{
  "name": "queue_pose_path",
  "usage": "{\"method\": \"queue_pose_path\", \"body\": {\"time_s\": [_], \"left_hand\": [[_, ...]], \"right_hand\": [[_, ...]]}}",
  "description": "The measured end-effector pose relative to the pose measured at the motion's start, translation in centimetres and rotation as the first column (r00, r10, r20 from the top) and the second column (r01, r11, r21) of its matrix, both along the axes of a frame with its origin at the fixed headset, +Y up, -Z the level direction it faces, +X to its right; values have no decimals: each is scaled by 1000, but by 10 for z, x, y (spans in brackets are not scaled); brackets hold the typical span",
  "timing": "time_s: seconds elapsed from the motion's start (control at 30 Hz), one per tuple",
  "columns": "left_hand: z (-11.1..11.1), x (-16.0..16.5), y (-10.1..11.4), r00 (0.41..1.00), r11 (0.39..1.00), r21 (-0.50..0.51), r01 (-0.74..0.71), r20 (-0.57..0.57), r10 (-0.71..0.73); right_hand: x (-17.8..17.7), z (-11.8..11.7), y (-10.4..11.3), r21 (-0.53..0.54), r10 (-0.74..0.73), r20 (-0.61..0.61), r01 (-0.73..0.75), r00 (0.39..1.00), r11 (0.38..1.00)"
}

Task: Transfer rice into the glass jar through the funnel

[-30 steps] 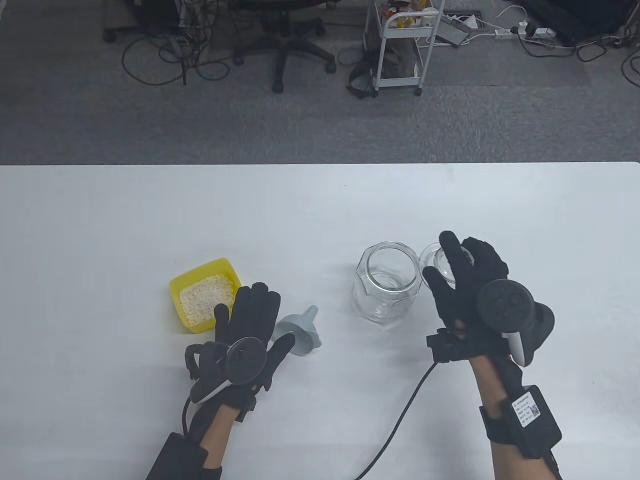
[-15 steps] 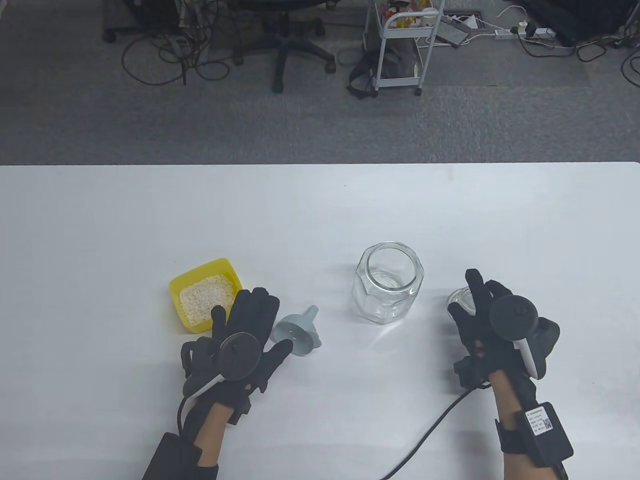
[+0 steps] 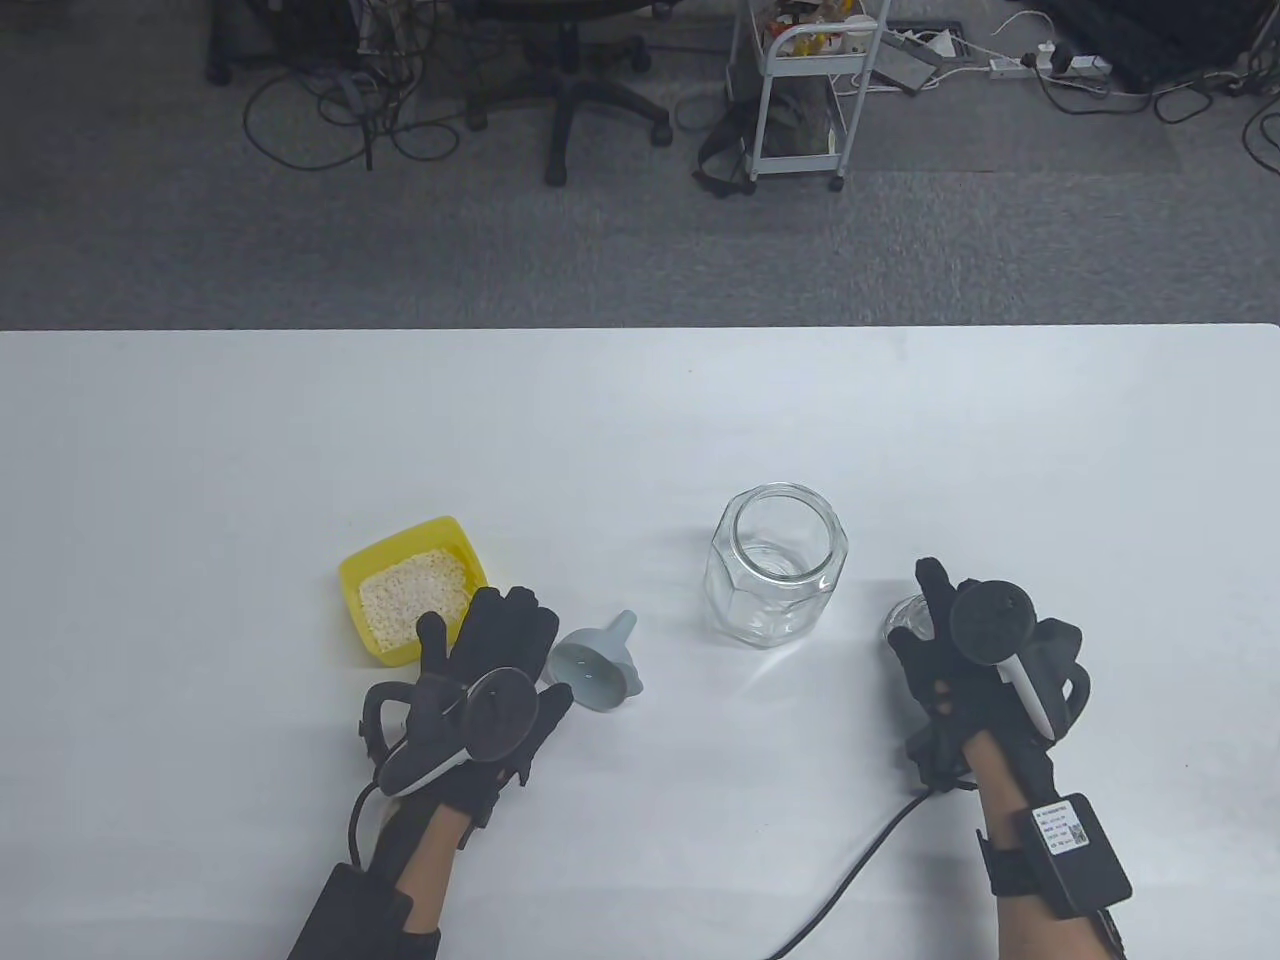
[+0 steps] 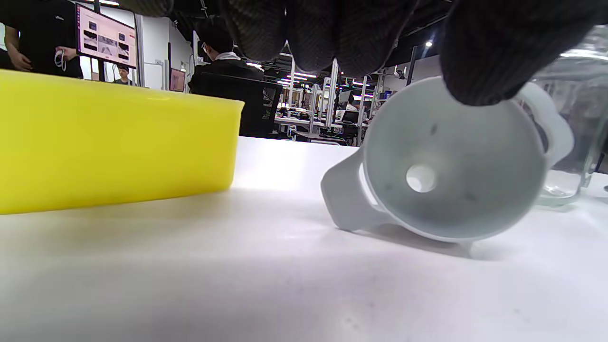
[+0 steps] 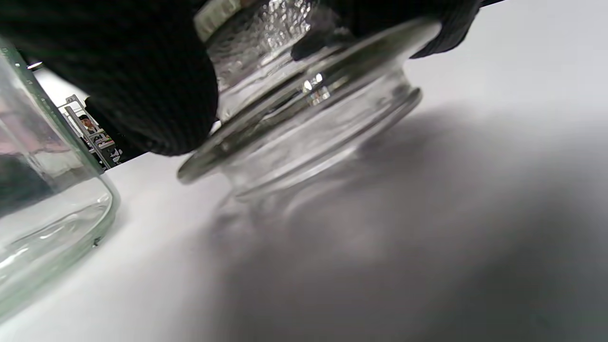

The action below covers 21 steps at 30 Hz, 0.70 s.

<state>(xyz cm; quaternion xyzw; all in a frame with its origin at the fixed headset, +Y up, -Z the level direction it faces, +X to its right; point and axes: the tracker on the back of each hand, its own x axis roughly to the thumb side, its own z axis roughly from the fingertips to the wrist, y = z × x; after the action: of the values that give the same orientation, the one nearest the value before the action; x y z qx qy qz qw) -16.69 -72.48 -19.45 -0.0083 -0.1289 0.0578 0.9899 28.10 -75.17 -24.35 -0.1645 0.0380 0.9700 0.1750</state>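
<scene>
An open, empty glass jar stands on the white table; its wall shows in the right wrist view. My right hand grips the glass lid just right of the jar; in the right wrist view the lid is tilted, low at the table. A grey funnel lies on its side left of the jar, mouth toward me. My left hand is open beside it, thumb at its rim. A yellow tub of rice sits to the left.
The table's far edge runs across the middle of the table view. A black cable runs from my right wrist to the front edge. Office chairs and a white cart stand on the floor beyond.
My right hand carried the lid from beside the jar's mouth down toward me, to the table right of the jar. My left hand shifted slightly toward the funnel.
</scene>
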Motion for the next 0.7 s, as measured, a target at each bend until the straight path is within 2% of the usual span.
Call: {"method": "queue_pose_path", "body": {"time_s": [0.23, 0.7], "left_hand": [[1, 3, -1, 1000, 1000, -5, 21, -1, -21], [0, 3, -2, 1000, 1000, -1, 13, -3, -13]], "right_hand": [[0, 0, -4, -33, 18, 10, -18, 1000, 999], [-3, 1, -4, -29, 46, 10, -46, 999, 999]]}}
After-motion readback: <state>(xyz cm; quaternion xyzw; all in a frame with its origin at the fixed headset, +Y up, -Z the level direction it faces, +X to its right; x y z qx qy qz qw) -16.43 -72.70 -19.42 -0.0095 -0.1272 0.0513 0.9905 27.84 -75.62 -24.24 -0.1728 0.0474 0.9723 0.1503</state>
